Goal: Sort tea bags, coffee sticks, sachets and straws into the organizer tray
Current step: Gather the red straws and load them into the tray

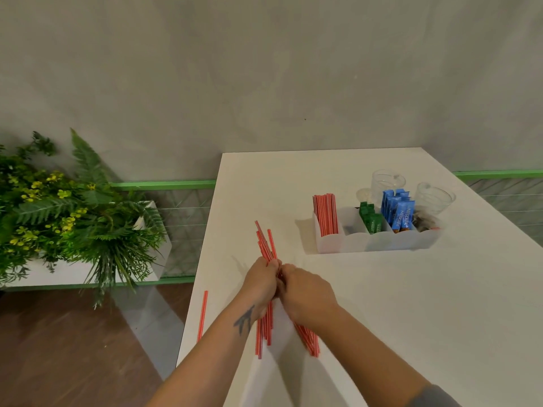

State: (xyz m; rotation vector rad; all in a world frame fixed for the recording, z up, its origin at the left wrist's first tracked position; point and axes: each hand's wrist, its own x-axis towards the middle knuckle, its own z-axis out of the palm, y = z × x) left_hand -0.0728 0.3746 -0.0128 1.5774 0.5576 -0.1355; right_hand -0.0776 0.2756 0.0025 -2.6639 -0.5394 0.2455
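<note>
Standing at far left, off the tabletop: white planter (152, 254) with green fern foliage and yellow flowers. Lying alone near the left edge of the white tabletop (411, 304): single red straw (202, 315), apart from the rest. Held just right of it, at centre: loose bundle of red straws (266, 245), fanned out above and below both hands. Left hand (260, 284): grip curled round the bundle, fingers wrapped about the middle of the straws. Right hand (305, 292): grip also closed on the same bundle, touching the left hand at the fingertips. Lower straw ends splayed in two groups under the wrists, whether touching the tabletop cannot tell. Sitting further right and farther back: translucent organizer tray (379, 242), well apart from the hands. Compartments, left to right: upright sorted red straws (326, 214); one nearly empty; green sachets (371, 220); blue coffee sticks (396, 208); dark small packets (426, 223), contents unclear. Standing behind the tray: clear plastic cups (388, 182).
</note>
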